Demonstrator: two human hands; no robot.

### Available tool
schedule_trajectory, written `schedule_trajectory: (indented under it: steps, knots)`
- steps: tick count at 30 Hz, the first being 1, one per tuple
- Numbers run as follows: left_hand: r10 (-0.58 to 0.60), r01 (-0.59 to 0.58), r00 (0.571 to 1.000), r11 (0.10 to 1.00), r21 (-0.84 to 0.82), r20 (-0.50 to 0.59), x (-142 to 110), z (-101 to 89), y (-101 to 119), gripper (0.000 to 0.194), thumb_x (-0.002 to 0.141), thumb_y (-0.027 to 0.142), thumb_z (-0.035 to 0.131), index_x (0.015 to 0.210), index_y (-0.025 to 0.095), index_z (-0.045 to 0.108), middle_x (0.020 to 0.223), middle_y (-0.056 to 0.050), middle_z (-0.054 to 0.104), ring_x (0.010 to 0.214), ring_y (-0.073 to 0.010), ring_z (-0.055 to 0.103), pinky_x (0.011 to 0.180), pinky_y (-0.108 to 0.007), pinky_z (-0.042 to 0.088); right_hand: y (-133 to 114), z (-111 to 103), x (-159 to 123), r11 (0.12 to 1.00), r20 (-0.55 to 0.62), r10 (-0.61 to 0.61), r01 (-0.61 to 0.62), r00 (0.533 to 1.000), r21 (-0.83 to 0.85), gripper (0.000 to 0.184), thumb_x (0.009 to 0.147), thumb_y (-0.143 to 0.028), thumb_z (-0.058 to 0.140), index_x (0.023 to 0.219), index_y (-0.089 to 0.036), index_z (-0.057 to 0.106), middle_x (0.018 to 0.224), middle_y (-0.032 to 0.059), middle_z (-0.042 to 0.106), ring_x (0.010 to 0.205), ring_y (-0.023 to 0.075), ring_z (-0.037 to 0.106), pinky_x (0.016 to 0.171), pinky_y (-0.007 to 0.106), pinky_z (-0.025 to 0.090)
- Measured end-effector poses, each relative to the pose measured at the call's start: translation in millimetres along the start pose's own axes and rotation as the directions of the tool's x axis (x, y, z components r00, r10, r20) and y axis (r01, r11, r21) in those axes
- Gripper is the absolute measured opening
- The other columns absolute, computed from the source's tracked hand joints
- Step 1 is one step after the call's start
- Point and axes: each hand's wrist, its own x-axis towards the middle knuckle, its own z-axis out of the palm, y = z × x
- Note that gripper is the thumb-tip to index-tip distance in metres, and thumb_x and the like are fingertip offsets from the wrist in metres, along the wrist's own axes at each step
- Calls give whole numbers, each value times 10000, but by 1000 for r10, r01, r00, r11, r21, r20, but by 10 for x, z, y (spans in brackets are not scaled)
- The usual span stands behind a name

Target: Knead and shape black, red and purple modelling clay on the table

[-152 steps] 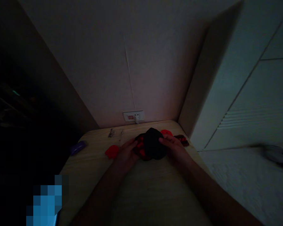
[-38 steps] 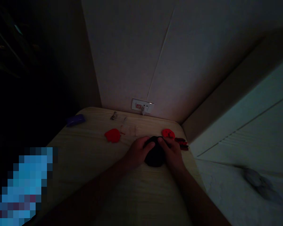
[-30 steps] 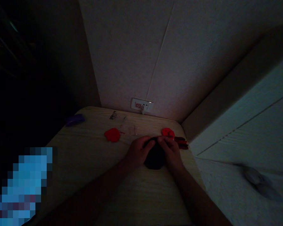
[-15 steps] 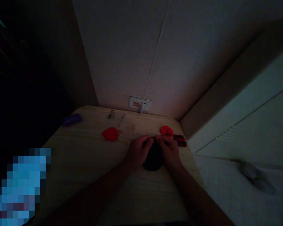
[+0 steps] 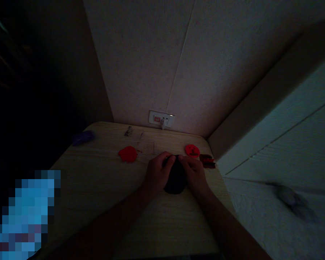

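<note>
A black rounded piece (image 5: 176, 182) is between my hands over the wooden table (image 5: 100, 177); its material is too dark to make out. My left hand (image 5: 157, 172) grips its upper left edge, with the thumb on top. On the other side my right hand (image 5: 196, 174) is closed on the upper right edge, thumb near the left thumb. The fingers underneath are hidden. Just beyond my right hand lie a red disc (image 5: 192, 150) with dark marks and a dark red and black striped piece (image 5: 207, 161). A red rounded piece with a notched edge (image 5: 128, 154) lies farther left.
At the table's far left edge lies a purple packet-like thing (image 5: 83, 137). A wall socket (image 5: 153, 118) with a plug sits just above the back edge. A pale panel (image 5: 284, 115) rises along the right. A bright, pixelated blue area (image 5: 29, 213) covers the lower left.
My fingers have shifted slightly along the upper edge of the black piece, and its lower edge sits a little higher. Both hands keep their grip; the red pieces stay put.
</note>
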Motion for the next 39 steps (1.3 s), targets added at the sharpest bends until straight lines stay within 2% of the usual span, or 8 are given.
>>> schedule_trajectory:
  steps: [5,11,14,19,22,27,34,39]
  knots:
    - [-69,69,998,998,-9,8,21,-14,-7,279,925,443,577,911,180,671,807,-19,685,758,-175,621,688,-277,440,21,-17,0,998,-30,-41,39,999,-43,487,886,-540,605,573,-170,557,563,-23,429,548,115,360,495,259,282]
    - [-44,44,999,998,36,4,18,-31,14,286,943,422,540,826,180,638,715,9,610,687,-152,552,641,-273,393,54,-26,17,1000,-73,-26,26,997,-4,503,877,-564,606,563,-181,518,564,-28,394,544,112,332,484,258,260]
    - [-50,50,999,999,-9,13,25,-30,11,286,930,429,561,802,181,623,712,16,593,691,-148,543,645,-269,396,54,-25,21,1000,-60,-13,13,998,-6,510,858,-580,625,557,-184,511,556,-29,403,541,114,343,485,258,272]
    - [-57,56,998,998,-18,-28,46,-35,4,270,920,411,576,812,175,650,734,4,625,719,-155,566,664,-272,407,66,-20,4,985,-41,90,-83,995,152,504,888,-630,550,632,-196,538,593,-17,493,576,139,429,528,258,367]
    - [-61,59,996,998,-37,-67,62,-40,-2,263,914,405,580,800,177,645,740,1,633,728,-159,576,665,-273,416,80,-29,4,995,0,23,-23,1000,99,477,874,-574,606,600,-194,515,587,-21,459,572,130,405,514,251,338]
    - [-51,47,997,996,-73,-52,79,-56,-12,215,879,393,639,823,188,670,767,5,666,771,-165,611,720,-275,453,95,-46,11,999,74,-40,38,996,27,461,892,-508,616,579,-181,527,572,-28,419,553,115,368,487,248,287]
    - [2,2,998,999,-53,66,-3,-22,14,136,877,327,656,869,201,708,819,-3,709,796,-168,644,755,-285,471,26,-48,1,994,1,-104,104,995,27,352,886,-443,652,658,-175,646,590,-18,528,563,123,455,507,245,339]
    - [9,-3,998,994,-106,62,-20,0,5,169,913,342,614,828,197,632,791,6,655,782,-157,619,731,-270,457,-17,-42,-16,990,-37,-141,140,989,-34,311,877,-410,666,678,-173,692,627,7,619,587,137,520,532,250,385]
